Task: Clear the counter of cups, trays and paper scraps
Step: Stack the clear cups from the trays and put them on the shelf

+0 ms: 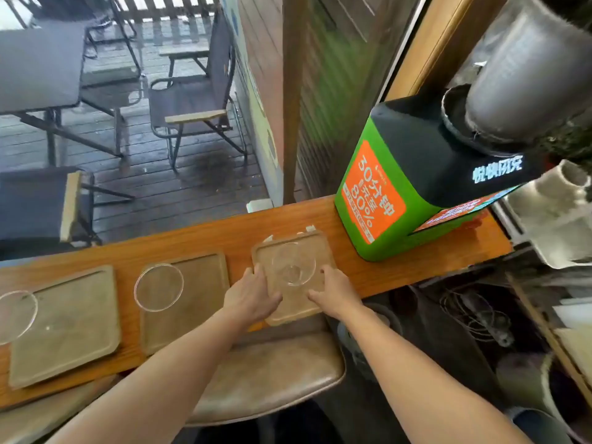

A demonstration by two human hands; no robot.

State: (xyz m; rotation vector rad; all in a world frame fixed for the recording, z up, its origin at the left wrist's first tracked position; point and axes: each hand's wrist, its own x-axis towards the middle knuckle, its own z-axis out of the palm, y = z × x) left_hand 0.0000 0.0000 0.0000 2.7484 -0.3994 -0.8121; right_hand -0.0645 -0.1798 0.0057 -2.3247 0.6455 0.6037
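Observation:
Three tan trays lie in a row on the wooden counter (pixel 205 238). The right tray (pixel 288 304) carries a clear glass cup (pixel 293 263); its near end juts over the counter's front edge. My left hand (pixel 248 294) holds its left side and my right hand (pixel 334 291) holds its right side. White paper scraps (pixel 309 229) peek out behind this tray. The middle tray (pixel 195 299) has a clear cup (pixel 158 287) at its left edge. The left tray (pixel 67 325) has another clear cup (pixel 16 315) overlapping its left side.
A green and black box with an orange label (pixel 403 184) stands on the counter just right of the held tray. A padded brown stool (pixel 272 376) sits below the counter under my arms. Folding chairs and a dark table stand on the deck beyond. Cluttered shelves fill the right side.

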